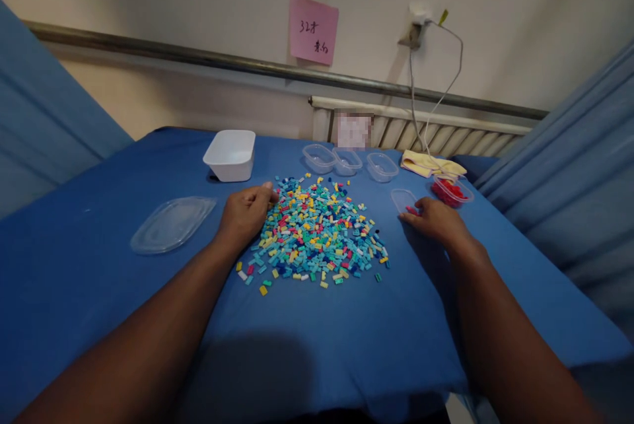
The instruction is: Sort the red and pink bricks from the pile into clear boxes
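Note:
A wide heap of small toy bricks (317,232) in turquoise, dark blue, yellow, pink, green and white lies spread on the blue-covered table. My left hand (247,209) rests at the heap's left edge with its fingers curled closed; what they hold, if anything, is hidden. To the right of the heap, my right hand (438,219) has thumb and fingers pinched round a pink brick (412,211). The hand is at the near side of a small clear plastic container (402,198), partly covering it. Just behind that hand stands a clear tub (465,198) with red bricks inside.
A white plastic box (230,158) stands at the back left, and a clear lid (171,226) lies in front of it. Three clear tubs (381,168) stand at the back. A folded yellow cloth (428,164) lies back right, near a hanging cable (460,64). Blue curtains (584,146) flank the table.

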`<action>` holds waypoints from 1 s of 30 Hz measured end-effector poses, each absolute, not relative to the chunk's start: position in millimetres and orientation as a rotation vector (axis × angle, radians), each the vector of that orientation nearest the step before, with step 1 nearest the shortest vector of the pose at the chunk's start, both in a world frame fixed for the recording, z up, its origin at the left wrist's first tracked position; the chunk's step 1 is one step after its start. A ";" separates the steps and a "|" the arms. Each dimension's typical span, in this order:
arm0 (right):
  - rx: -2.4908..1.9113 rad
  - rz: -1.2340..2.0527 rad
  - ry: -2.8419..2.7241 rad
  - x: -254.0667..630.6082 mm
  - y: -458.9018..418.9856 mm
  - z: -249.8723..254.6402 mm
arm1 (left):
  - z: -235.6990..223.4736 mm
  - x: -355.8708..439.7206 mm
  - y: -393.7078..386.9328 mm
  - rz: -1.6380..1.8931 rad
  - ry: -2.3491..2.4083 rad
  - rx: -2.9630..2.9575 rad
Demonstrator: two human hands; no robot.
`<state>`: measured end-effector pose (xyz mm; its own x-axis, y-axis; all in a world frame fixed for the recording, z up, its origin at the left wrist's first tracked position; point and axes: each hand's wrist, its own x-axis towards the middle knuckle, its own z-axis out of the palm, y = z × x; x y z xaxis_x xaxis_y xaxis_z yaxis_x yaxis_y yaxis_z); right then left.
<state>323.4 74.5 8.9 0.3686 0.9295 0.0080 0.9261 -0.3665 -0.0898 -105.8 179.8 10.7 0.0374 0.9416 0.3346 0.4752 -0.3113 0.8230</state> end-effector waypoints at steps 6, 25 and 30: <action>-2.367 -0.108 -1.761 324.2 72.4 7.0 | 9.9 -105.5 179.3 1.216 1.420 1.823; -1.671 0.299 -2.398 228.3 65.2 29.5 | 5.9 -103.7 176.8 1.200 1.409 1.850; -1.704 0.317 -2.443 224.1 69.0 23.1 | 5.2 -103.0 177.1 1.204 1.400 1.838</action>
<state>224.1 69.0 23.1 -0.3452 0.9385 -0.0010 0.9077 0.3336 -0.2544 -103.0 177.1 5.2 0.0659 0.9411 0.3317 0.4690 -0.3226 0.8221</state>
